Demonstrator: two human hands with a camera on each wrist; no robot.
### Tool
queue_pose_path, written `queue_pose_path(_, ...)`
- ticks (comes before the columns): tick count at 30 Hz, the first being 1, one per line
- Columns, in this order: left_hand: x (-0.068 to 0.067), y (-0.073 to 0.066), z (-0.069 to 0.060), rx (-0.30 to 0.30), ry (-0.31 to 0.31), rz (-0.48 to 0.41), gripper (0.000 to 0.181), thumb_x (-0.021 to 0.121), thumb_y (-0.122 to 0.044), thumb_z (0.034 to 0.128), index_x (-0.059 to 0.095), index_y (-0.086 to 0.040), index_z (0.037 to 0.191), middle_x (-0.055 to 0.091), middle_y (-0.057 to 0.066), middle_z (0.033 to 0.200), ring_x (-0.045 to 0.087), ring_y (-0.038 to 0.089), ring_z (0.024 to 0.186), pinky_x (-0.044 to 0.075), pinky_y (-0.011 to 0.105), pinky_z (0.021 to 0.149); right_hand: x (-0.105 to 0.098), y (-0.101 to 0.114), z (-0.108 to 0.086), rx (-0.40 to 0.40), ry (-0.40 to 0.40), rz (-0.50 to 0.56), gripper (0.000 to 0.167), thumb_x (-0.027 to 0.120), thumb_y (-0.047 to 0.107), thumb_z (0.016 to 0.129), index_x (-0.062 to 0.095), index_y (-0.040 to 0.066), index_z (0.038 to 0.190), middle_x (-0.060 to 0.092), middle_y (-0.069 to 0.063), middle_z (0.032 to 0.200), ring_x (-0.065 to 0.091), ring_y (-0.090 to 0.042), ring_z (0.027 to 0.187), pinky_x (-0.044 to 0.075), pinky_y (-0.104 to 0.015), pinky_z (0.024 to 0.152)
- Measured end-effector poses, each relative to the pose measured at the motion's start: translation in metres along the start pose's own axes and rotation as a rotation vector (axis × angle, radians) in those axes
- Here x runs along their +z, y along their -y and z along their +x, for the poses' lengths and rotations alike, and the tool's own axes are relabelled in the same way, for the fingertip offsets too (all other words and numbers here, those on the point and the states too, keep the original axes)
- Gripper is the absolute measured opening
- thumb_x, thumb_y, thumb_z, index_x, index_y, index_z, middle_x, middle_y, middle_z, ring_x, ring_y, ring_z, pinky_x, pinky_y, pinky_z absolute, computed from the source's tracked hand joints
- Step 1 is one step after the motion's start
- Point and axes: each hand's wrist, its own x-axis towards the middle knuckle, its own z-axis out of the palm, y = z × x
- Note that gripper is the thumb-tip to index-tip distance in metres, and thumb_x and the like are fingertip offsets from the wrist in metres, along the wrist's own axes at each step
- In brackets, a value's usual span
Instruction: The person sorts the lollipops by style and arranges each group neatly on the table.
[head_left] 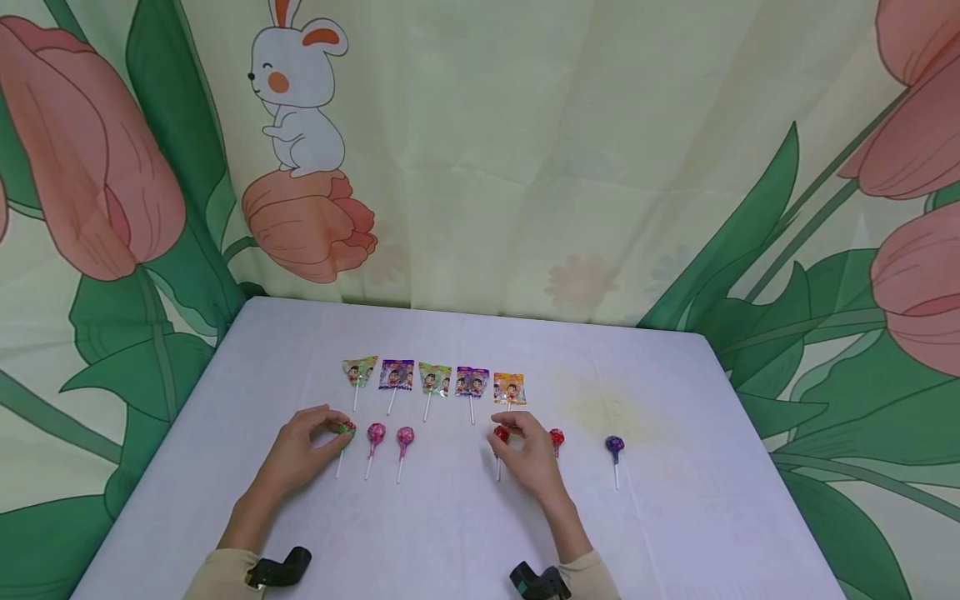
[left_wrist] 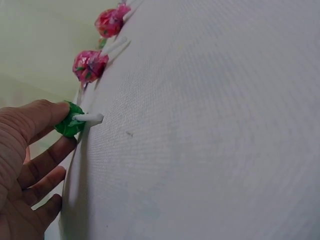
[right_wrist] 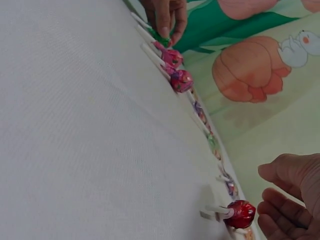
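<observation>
the left hand [head_left: 300, 450] pinches a green lollipop [left_wrist: 69, 128] at near left, beside two pink lollipops [head_left: 376, 433]. the right hand [head_left: 531, 457], gripping nothing, is just beside a red lollipop [right_wrist: 241, 214] farther right. the far row of five bagged lollipops [head_left: 435, 377] looks finished; the gappy nearer line [head_left: 406, 436] seems unfinished.

Soft light casts faint shadows near the hands [head_left: 296, 454] [head_left: 534, 458]; wrist views look dimmer.

Five lollipops [head_left: 435, 377] lay on the table [head_left: 690, 517] behind a front row of six lollipops [head_left: 405, 436]. The left hand [head_left: 302, 450] was at that row's left end; two lay right of the right hand [head_left: 534, 460]. A curtain [head_left: 562, 150] hung behind.
</observation>
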Motion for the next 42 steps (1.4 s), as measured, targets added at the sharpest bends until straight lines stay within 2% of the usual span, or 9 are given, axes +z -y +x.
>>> queue_pose_path(10, 0.001, 0.000, 0.000, 0.004, -0.007, 0.007, 0.021, 0.078, -0.011, 0.0892, 0.073, -0.005, 0.109, 0.070, 0.010, 0.102, 0.048, 0.046, 0.133, 0.032, 0.067, 0.113, -0.003, -0.007, 0.000, 0.047, 0.003, -0.041, 0.022, 0.079, 0.005, 0.087, 0.074, 0.006, 0.109, 0.071, -0.007, 0.110, 0.065, -0.025, 0.105, 0.055, -0.043, 0.097)
queue_pose_path(17, 0.001, -0.001, -0.002, -0.022, 0.000, 0.009, 0.021, 0.078, -0.011, 0.0896, 0.072, -0.006, 0.110, 0.070, 0.010, 0.103, 0.047, 0.046, 0.134, 0.031, 0.067, 0.114, -0.002, -0.012, -0.003, 0.094, 0.030, -0.088, 0.019, 0.077, 0.006, 0.089, 0.073, 0.010, 0.108, 0.070, -0.004, 0.108, 0.065, -0.020, 0.101, 0.057, -0.039, 0.094)
queue_pose_path(21, 0.001, -0.001, -0.001, -0.009, -0.003, 0.005, 0.021, 0.078, -0.011, 0.0896, 0.073, -0.006, 0.109, 0.070, 0.009, 0.102, 0.050, 0.045, 0.130, 0.034, 0.067, 0.112, -0.002, -0.013, -0.003, 0.091, 0.030, -0.082, 0.019, 0.076, 0.005, 0.090, 0.073, 0.010, 0.108, 0.070, -0.004, 0.108, 0.066, -0.019, 0.101, 0.057, -0.039, 0.094)
queue_pose_path(33, 0.000, 0.000, -0.001, 0.004, 0.004, -0.009, 0.022, 0.078, -0.010, 0.0894, 0.073, -0.006, 0.110, 0.070, 0.010, 0.103, 0.049, 0.046, 0.131, 0.032, 0.068, 0.112, -0.001, -0.015, -0.001, 0.092, 0.036, -0.042, 0.019, 0.075, 0.002, 0.090, 0.072, 0.008, 0.107, 0.069, -0.005, 0.108, 0.066, -0.020, 0.101, 0.058, -0.034, 0.092)
queue_pose_path(42, 0.000, 0.000, -0.001, -0.013, 0.006, -0.007, 0.021, 0.077, -0.011, 0.0903, 0.073, -0.006, 0.110, 0.070, 0.010, 0.104, 0.047, 0.045, 0.134, 0.031, 0.068, 0.114, 0.000, -0.010, -0.001, 0.078, 0.024, -0.034, 0.020, 0.076, 0.001, 0.089, 0.072, 0.008, 0.107, 0.070, -0.005, 0.107, 0.066, -0.020, 0.099, 0.058, -0.033, 0.091)
